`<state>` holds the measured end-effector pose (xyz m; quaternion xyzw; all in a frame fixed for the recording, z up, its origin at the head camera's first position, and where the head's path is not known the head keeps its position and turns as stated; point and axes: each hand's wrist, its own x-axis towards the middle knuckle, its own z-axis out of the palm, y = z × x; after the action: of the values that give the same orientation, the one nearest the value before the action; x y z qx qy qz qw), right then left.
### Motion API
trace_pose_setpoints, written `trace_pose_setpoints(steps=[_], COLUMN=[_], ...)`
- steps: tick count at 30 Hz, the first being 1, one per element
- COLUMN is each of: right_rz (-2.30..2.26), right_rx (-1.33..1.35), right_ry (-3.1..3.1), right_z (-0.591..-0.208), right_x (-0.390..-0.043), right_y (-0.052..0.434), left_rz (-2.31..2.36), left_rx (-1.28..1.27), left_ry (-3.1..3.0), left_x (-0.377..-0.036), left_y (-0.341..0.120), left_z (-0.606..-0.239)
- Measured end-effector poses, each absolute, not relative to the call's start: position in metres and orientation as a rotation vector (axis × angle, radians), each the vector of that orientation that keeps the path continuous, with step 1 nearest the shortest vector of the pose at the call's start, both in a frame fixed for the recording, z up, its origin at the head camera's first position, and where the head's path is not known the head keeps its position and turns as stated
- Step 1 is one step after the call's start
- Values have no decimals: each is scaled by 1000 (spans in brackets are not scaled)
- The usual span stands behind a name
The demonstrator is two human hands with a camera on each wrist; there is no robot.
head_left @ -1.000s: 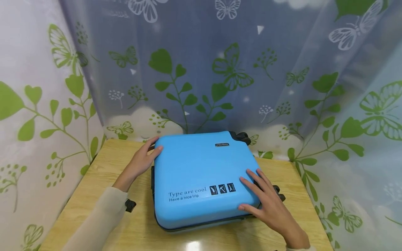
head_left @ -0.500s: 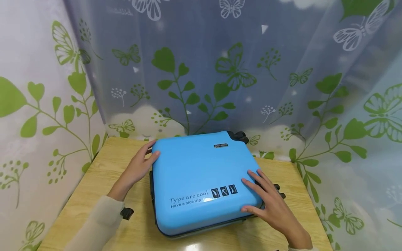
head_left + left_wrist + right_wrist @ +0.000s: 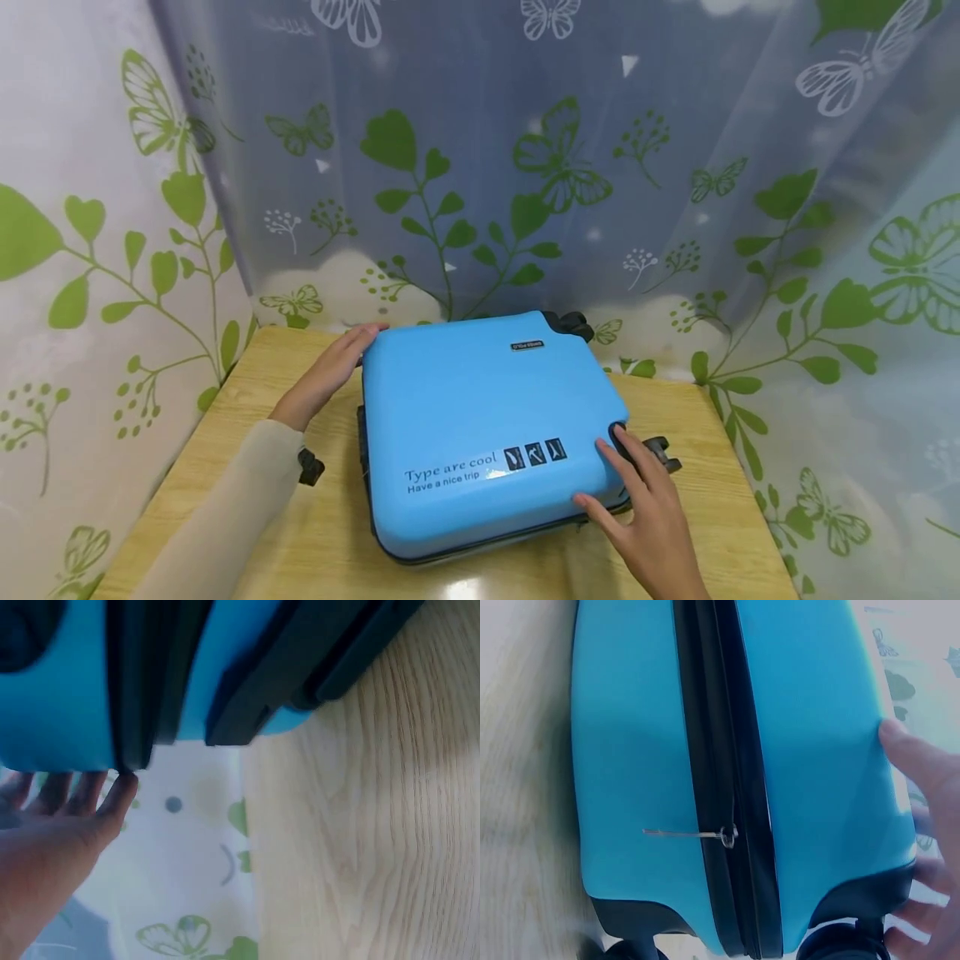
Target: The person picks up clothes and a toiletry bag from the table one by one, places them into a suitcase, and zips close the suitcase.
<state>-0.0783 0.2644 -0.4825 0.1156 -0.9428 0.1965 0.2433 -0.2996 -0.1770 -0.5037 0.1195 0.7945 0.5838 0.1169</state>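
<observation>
A light blue hard-shell suitcase [image 3: 487, 400] lies flat, its printed face up. My left hand [image 3: 337, 367] is at the far left corner, fingers extended along the far side; in the left wrist view, the fingertips touch the shell edge beside the black seam [image 3: 139, 690]. My right hand [image 3: 648, 508] rests on the near right corner with fingers spread and thumb on the shell. In the right wrist view, a metal zipper pull [image 3: 726, 837] sticks out from the dark zipper band [image 3: 724, 735] on the near side. Nothing is gripped by either hand.
The suitcase lies on a wood-grain table [image 3: 315, 533]. Black wheels [image 3: 573, 325] project at its far right corner, and more wheels [image 3: 663, 454] at the near right. A side handle [image 3: 285, 667] shows in the left wrist view. A patterned curtain [image 3: 480, 167] hangs behind.
My left hand has slid toward the far side, its thumb leaving the top face. My right hand has shifted slightly toward the near corner. The suitcase has barely moved.
</observation>
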Motion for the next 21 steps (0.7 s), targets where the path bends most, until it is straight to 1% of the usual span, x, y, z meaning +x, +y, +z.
trace_pose_setpoints(steps=[7, 13, 21], right_rz=[549, 539, 550], right_rx=[282, 298, 389], right_ry=[-2588, -2609, -2610], right_z=[-480, -475, -471], right_x=[-78, -85, -92], right_y=[262, 265, 273], left_rz=[1711, 1720, 1723], left_rx=[293, 285, 312], left_ry=[2286, 2313, 2317], left_x=[-310, -307, -297], left_y=[-171, -174, -181], left_z=[-514, -517, -516])
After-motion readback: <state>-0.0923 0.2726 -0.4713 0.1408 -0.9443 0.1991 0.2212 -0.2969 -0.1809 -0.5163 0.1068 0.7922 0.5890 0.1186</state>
